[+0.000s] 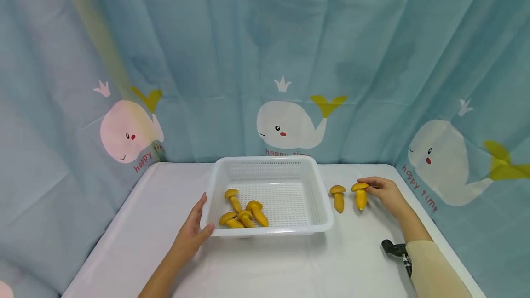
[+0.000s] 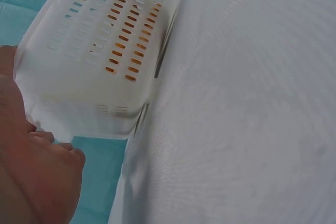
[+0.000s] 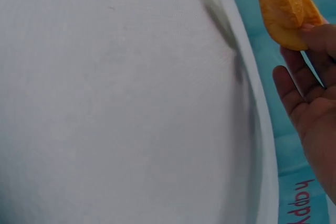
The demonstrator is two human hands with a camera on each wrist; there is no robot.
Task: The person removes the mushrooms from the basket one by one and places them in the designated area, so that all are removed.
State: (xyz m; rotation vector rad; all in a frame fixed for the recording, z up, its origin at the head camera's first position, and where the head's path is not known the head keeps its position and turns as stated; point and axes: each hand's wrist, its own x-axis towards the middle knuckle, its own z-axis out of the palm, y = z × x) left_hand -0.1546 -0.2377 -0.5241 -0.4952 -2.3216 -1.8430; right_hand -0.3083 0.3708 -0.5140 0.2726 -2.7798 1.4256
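My left hand (image 1: 191,230) holds the white plastic basket (image 1: 285,231) at its left front corner, thumb on the rim and fingers along the outer side. In the left wrist view, curled fingers lie against the wall of the basket (image 2: 68,82). Several yellow mushrooms (image 1: 258,214) lie in the basket's left front part. To the right, my right hand (image 1: 387,195) pinches the cap of another yellow mushroom (image 1: 361,199) between thumb and index finger. The right wrist view shows this mushroom (image 3: 283,9) at the thumb tip, the other fingers loosely bent.
One more yellow mushroom (image 1: 338,199) lies between the basket and my right hand. A black object with a short rod (image 1: 395,248) is beside my right sleeve. The white table (image 1: 265,270) meets a blue whale-printed curtain (image 1: 232,123) at the back and sides.
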